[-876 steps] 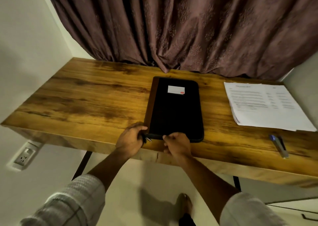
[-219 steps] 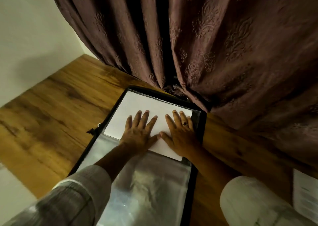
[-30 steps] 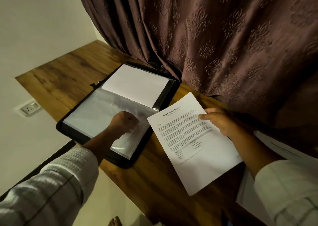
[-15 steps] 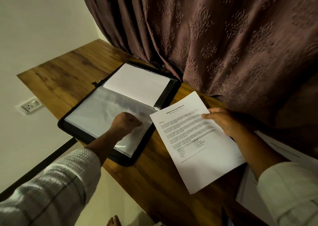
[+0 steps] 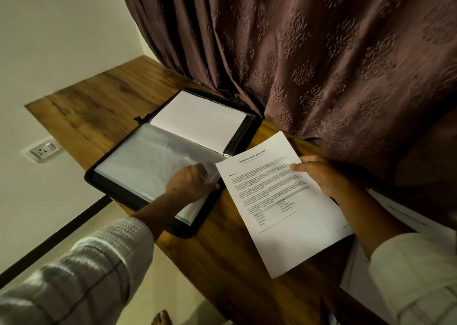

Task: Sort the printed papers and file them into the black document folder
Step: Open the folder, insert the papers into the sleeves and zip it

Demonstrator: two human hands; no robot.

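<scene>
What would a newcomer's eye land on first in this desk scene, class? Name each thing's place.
The white printed sheet, held by the right hand over the wooden desk at centre right, stands out most. Left of it lies the open black folder, where the left hand pinches a clear sleeve. A dark patterned curtain fills the background.

Wooden desk (image 5: 103,107) with heavy grain, tucked into the corner; brownish-purple curtain (image 5: 321,52) hangs behind it and bunches on the back edge (embossed floral pattern all over); white wall socket (image 5: 42,149) on the pale wall (image 5: 61,28) left of the desk; dark skirting strip (image 5: 57,235) meets the floor (image 5: 173,287).
</scene>
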